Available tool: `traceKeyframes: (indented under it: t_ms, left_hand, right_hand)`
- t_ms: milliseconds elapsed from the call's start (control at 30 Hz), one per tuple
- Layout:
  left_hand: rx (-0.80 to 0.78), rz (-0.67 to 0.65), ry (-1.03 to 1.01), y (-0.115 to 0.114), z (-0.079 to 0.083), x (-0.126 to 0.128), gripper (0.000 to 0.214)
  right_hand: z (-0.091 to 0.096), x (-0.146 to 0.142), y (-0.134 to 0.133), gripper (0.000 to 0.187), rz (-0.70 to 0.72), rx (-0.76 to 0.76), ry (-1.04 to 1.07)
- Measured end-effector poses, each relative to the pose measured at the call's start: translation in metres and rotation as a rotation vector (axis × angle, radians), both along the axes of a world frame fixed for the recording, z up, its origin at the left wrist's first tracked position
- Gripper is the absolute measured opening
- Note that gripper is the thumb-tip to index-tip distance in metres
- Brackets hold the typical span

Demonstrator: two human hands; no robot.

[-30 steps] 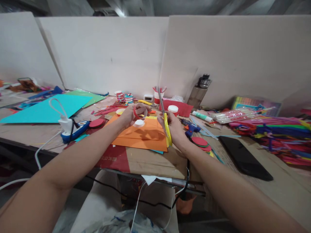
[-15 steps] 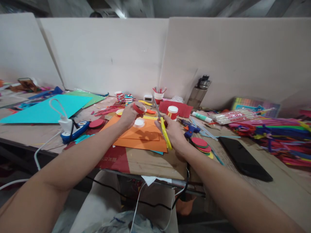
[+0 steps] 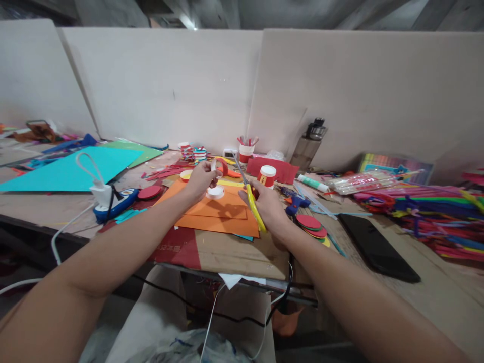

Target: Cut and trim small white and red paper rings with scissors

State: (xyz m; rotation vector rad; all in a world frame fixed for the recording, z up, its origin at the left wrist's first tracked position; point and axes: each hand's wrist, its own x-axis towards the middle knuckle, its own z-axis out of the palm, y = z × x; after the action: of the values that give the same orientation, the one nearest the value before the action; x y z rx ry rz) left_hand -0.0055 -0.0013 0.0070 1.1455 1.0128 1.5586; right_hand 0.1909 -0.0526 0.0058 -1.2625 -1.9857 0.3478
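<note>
My left hand is closed on a red and white paper strip, held above the orange paper sheets. A small white cap lies on the orange paper just below that hand. My right hand grips yellow-handled scissors, whose blades point up and left toward the strip. A small red jar with a white lid stands just behind the scissors.
A blue glue gun and stacked paper discs lie right of my right hand. A black phone and coloured pipe cleaners are farther right. Cyan paper, a white charger and a bottle sit around.
The scissors have tilted from upright to pointing left toward the strip. My left hand has turned the paper strip, and my right hand has drawn slightly nearer to it.
</note>
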Motion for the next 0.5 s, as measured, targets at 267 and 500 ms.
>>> traceKeyframes:
  t_ms: [267, 500]
  left_hand:
    - [0.031, -0.006, -0.029, 0.0006, -0.0042, 0.002, 0.025]
    - [0.061, -0.042, -0.044, 0.0029, -0.0062, 0.0012, 0.024]
  right_hand:
    - [0.0008, 0.0017, 0.0019, 0.037, -0.018, -0.003, -0.003]
    - [0.0008, 0.001, 0.0022, 0.036, -0.01, 0.009, -0.017]
